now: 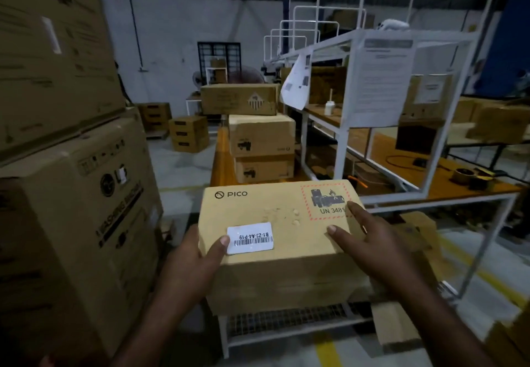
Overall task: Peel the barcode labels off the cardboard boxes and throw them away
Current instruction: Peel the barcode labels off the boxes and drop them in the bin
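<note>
Left hand (198, 254) is clamped on the left edge of the box (275, 214), thumb placed at the label (250, 237) for peeling; right hand (370, 240) is spread flat, steadying.

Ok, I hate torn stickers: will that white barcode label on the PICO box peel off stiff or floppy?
Probably thin and floppy: the barcode label lies flat on the PICO box. Its glossy face may resist tearing. Torn patches beside it hint the cardboard skin could lift.
</note>
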`<action>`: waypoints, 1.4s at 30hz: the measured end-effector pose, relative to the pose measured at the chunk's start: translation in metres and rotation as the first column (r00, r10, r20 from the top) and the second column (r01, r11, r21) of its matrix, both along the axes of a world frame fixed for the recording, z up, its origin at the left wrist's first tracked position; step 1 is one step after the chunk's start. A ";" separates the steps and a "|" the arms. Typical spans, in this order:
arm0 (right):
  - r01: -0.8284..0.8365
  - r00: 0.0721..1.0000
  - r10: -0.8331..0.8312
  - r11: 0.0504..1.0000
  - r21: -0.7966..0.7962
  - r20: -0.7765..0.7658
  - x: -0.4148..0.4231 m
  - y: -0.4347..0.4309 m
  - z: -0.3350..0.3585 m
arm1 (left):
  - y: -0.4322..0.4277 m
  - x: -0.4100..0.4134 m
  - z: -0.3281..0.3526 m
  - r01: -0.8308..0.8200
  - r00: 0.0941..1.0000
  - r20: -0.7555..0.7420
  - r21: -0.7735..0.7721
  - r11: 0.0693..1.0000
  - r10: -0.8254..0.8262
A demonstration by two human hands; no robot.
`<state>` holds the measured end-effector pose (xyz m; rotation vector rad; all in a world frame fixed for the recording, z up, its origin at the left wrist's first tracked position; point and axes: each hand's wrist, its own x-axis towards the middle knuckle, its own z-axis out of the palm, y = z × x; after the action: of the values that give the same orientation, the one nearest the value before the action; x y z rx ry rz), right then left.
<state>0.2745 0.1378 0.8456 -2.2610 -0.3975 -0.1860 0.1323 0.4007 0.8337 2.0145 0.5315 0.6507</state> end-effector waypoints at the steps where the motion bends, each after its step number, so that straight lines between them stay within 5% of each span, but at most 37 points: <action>1: 0.003 1.000 -0.003 1.000 -0.003 0.016 0.021 0.009 0.000 | 0.008 0.021 0.000 -0.001 1.000 0.000 0.017 1.000 0.001; 11: -0.027 1.000 0.027 0.999 -0.018 0.010 0.233 0.102 0.023 | 0.093 0.214 0.020 -0.025 0.999 -0.032 0.065 0.998 0.027; 31: 0.029 0.995 -0.044 0.984 -0.174 -0.086 0.479 0.241 -0.018 | 0.237 0.468 -0.011 0.043 0.979 -0.202 0.046 0.998 -0.033; 34: 0.035 0.999 -0.043 0.945 -0.326 -0.019 0.498 0.249 -0.019 | 0.258 0.485 -0.006 0.054 0.945 -0.325 0.243 0.968 0.028; 37: 0.077 0.994 -0.024 0.836 -0.543 0.105 0.493 0.272 0.001 | 0.259 0.494 0.011 0.088 0.949 -0.300 0.535 0.841 0.092; 39: 0.050 0.981 0.040 0.892 -0.449 0.189 0.485 0.296 0.017 | 0.253 0.502 0.018 0.158 0.955 -0.295 0.590 0.792 0.030; 42: -0.169 0.973 0.209 0.934 -0.314 0.097 0.473 0.333 0.028 | 0.247 0.510 0.013 0.250 0.944 -0.326 0.591 0.767 -0.057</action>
<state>0.7471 0.4705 0.8739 -2.5005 -0.7552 -0.1805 0.6419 0.6478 0.8467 2.7891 0.3244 0.4591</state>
